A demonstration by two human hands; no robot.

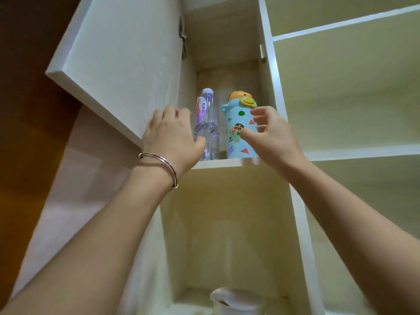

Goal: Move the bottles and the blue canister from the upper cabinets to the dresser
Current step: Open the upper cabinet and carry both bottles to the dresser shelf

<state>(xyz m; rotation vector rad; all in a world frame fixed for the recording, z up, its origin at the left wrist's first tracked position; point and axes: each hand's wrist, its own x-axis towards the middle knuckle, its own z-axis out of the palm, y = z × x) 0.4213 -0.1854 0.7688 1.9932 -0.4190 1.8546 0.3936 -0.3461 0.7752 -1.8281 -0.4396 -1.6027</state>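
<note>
As both arms reach into open upper cabinet (227, 163), frame centre: left hand (172, 135) spread beside clear bottle (208, 123), right hand (270, 135) fingers apart, nearing blue canister (238, 133). Pickup step; next, close grips, lift clear of shelf.

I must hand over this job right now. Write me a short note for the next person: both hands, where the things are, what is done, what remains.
Left hand: open, reaching beside the clear water bottle, grip not yet closed.
Right hand: open, fingers spread around the blue cartoon bottle, not closed on it.
Both bottles stand upright, side by side, on the shelf of the upper cabinet, door open.
Done: door opened; nothing lifted yet.
Left: grasp both bottles, carry them to the dresser, which is out of view. A white object sits in the compartment below; unclear what it is.
</note>
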